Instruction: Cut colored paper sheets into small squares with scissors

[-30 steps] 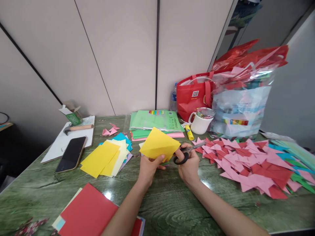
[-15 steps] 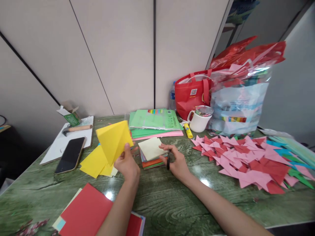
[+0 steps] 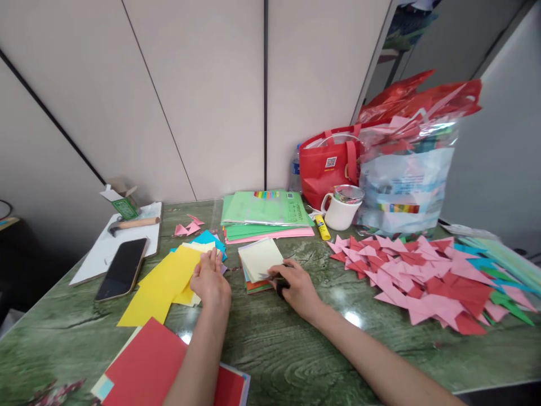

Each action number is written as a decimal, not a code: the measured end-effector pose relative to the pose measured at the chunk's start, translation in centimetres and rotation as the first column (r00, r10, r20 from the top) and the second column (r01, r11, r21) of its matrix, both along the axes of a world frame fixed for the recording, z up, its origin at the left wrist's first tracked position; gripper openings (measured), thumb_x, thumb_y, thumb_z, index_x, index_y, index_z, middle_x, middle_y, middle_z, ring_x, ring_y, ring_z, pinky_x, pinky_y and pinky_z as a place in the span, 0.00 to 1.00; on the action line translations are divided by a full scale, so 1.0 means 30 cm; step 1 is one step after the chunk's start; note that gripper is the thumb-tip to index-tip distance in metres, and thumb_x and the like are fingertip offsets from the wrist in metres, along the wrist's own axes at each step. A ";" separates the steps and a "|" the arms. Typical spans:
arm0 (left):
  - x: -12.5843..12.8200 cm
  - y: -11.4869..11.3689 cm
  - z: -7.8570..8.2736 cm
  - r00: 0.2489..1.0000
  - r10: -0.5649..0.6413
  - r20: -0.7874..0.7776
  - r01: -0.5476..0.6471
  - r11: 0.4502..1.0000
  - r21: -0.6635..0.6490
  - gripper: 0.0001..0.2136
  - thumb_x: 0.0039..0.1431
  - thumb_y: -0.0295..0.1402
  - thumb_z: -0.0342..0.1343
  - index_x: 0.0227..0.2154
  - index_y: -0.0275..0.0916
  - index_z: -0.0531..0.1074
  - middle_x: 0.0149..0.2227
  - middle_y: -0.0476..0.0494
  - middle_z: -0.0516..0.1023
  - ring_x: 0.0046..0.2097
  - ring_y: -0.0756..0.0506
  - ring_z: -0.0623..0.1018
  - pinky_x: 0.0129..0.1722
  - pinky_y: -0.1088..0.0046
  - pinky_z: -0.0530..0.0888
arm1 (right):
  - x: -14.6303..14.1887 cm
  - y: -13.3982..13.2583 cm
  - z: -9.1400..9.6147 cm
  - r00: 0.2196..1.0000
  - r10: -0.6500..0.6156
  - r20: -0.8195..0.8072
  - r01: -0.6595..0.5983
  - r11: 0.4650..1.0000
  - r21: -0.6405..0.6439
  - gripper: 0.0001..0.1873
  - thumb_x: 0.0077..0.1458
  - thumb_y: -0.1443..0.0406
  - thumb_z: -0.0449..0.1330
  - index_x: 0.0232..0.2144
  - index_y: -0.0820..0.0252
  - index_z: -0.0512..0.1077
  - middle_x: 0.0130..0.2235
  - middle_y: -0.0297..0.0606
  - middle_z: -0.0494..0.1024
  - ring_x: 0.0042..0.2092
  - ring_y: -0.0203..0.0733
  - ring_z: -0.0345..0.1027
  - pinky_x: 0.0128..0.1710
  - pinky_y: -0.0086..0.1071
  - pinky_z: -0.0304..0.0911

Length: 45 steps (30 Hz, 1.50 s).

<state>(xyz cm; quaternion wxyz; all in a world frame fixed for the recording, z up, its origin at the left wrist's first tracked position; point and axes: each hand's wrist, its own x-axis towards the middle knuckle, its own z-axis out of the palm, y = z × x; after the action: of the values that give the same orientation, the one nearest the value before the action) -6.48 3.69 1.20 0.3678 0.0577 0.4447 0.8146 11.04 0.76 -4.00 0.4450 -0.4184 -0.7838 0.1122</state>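
A yellow sheet of paper (image 3: 154, 282) lies on other yellow, cream and blue sheets left of centre. Over its right edge is my left hand (image 3: 211, 279), fingers stretched out and gripping nothing that I can see; whether the fingertips touch the paper is unclear. My right hand (image 3: 296, 285) is closed around a pair of scissors (image 3: 282, 286) with black handles. The blades reach over the near edge of a cream sheet (image 3: 261, 259), the top of a small multicoloured paper stack. Most of the blades' length is hard to make out.
Red sheets (image 3: 146, 361) lie at the front left, a phone (image 3: 122, 268) and hammer (image 3: 133, 224) behind. Green packs (image 3: 266, 208), a glue stick (image 3: 322, 227), a white mug (image 3: 343, 211) and bags (image 3: 406, 175) stand at the back. Pink and red paper stars (image 3: 422, 270) cover the right.
My left hand has lowered and put the folded yellow sheet down on the left pile, its fingers now spread. My right hand has moved slightly left and toward me with the scissors.
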 end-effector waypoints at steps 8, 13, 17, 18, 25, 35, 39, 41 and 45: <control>0.050 -0.037 0.026 0.934 -0.348 -0.082 0.351 0.936 0.019 0.08 0.46 0.32 0.57 0.26 0.32 0.66 0.27 0.42 0.75 0.31 0.45 0.77 0.35 0.67 0.71 | 0.008 0.020 0.102 0.712 -0.330 -0.620 0.110 0.924 -0.365 0.12 0.38 0.65 0.64 0.28 0.60 0.68 0.26 0.34 0.74 0.30 0.41 0.69 0.30 0.32 0.63; 0.111 -0.060 0.021 0.808 -0.431 -0.402 0.471 0.882 0.002 0.12 0.47 0.38 0.55 0.29 0.33 0.68 0.31 0.42 0.75 0.34 0.47 0.76 0.38 0.67 0.71 | 0.036 0.055 0.175 0.390 -0.391 -0.834 -0.057 0.893 -0.446 0.20 0.29 0.64 0.68 0.28 0.61 0.67 0.22 0.30 0.72 0.22 0.35 0.66 0.21 0.28 0.61; 0.126 -0.075 0.017 0.712 -0.397 -0.580 0.466 0.884 -0.033 0.12 0.50 0.39 0.52 0.31 0.35 0.68 0.31 0.43 0.75 0.31 0.49 0.75 0.34 0.70 0.71 | 0.042 0.076 0.150 0.229 -0.449 -0.863 -0.058 0.879 -0.473 0.21 0.26 0.64 0.70 0.26 0.62 0.67 0.19 0.27 0.70 0.20 0.31 0.63 0.19 0.25 0.59; 0.127 -0.079 0.015 0.698 -0.387 -0.603 0.454 0.890 -0.046 0.11 0.50 0.39 0.52 0.31 0.35 0.68 0.30 0.44 0.74 0.30 0.50 0.74 0.33 0.72 0.71 | 0.041 0.080 0.137 0.214 -0.456 -0.864 -0.055 0.878 -0.476 0.20 0.26 0.64 0.70 0.25 0.62 0.67 0.20 0.27 0.70 0.20 0.31 0.63 0.19 0.25 0.59; 0.156 -0.107 0.017 0.503 -0.709 -0.495 0.740 0.649 -0.178 0.15 0.50 0.42 0.50 0.19 0.35 0.68 0.19 0.44 0.72 0.22 0.49 0.73 0.23 0.73 0.70 | 0.035 0.077 0.097 0.173 -0.435 -0.884 -0.024 0.895 -0.445 0.19 0.32 0.61 0.67 0.28 0.62 0.66 0.26 0.31 0.72 0.25 0.34 0.65 0.23 0.26 0.61; 0.191 -0.115 0.001 0.440 -0.784 -0.437 0.827 0.544 -0.143 0.15 0.40 0.35 0.61 0.32 0.33 0.70 0.28 0.42 0.76 0.24 0.49 0.73 0.19 0.75 0.70 | 0.011 0.014 0.116 0.562 -0.289 -0.775 0.012 0.940 -0.342 0.16 0.37 0.63 0.65 0.31 0.60 0.66 0.24 0.30 0.69 0.25 0.35 0.62 0.23 0.27 0.60; 0.177 -0.116 0.013 0.668 -0.642 -0.377 0.679 0.733 -0.045 0.16 0.39 0.35 0.61 0.34 0.35 0.70 0.30 0.45 0.76 0.29 0.49 0.74 0.30 0.73 0.72 | 0.011 -0.016 0.108 0.830 -0.162 -0.534 0.145 0.987 -0.075 0.10 0.41 0.71 0.61 0.30 0.58 0.68 0.26 0.33 0.70 0.29 0.39 0.64 0.31 0.32 0.61; 0.164 -0.116 0.030 0.751 -0.607 -0.260 0.631 0.776 0.014 0.17 0.42 0.37 0.59 0.37 0.37 0.70 0.33 0.45 0.76 0.35 0.47 0.75 0.36 0.70 0.72 | 0.015 -0.026 0.107 0.905 -0.092 -0.414 0.138 0.987 0.081 0.13 0.43 0.75 0.56 0.32 0.56 0.68 0.30 0.34 0.72 0.33 0.41 0.65 0.35 0.34 0.60; 0.147 -0.122 0.066 0.630 -0.746 -0.216 0.776 0.592 0.220 0.20 0.42 0.45 0.57 0.38 0.39 0.71 0.40 0.41 0.74 0.47 0.42 0.70 0.46 0.62 0.67 | 0.025 -0.028 0.109 0.932 -0.076 -0.353 0.159 0.964 0.211 0.21 0.41 0.80 0.49 0.36 0.55 0.67 0.35 0.37 0.72 0.38 0.43 0.66 0.38 0.38 0.60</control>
<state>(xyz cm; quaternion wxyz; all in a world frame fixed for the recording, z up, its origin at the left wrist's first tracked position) -2.06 0.01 3.20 0.6445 0.3367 0.2699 0.6312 11.78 -0.09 -0.73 0.6269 -0.3829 -0.6756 0.0620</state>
